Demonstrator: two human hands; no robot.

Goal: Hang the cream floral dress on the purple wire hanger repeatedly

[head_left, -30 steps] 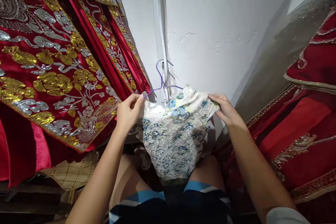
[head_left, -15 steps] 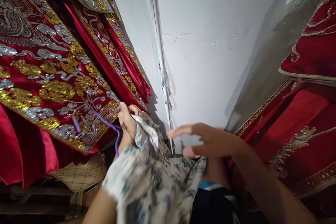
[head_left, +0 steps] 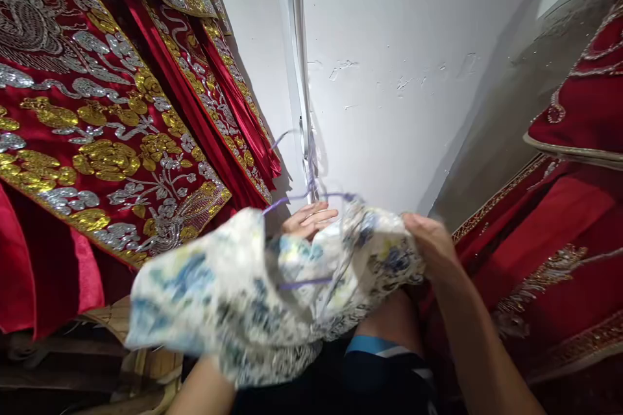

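Observation:
A white cloth (head_left: 243,292) with a blue and green floral print is spread between my hands, blurred by motion. Purple cord (head_left: 287,200) trails over its upper edge and across its opening. My left forearm passes beneath the cloth, and my left hand (head_left: 309,219) emerges behind the upper edge. Its visible fingers are stretched to the right, side by side; the thumb and palm are hidden. On the right, my right hand (head_left: 431,240) grips the cloth's right end, thumb and fingers closed on the fabric.
Red garments (head_left: 111,142) with gold and silver sequins hang at left. More red embroidered clothing (head_left: 559,240) is at right. A pale wall (head_left: 389,78) with a metal strip (head_left: 298,45) stands ahead. Wooden furniture (head_left: 146,376) shows at lower left.
My right hand, empty before, has taken hold of the cloth's right end. The cloth has spread out and risen. My left hand has shifted right, behind the cloth, and the purple cord swings with it.

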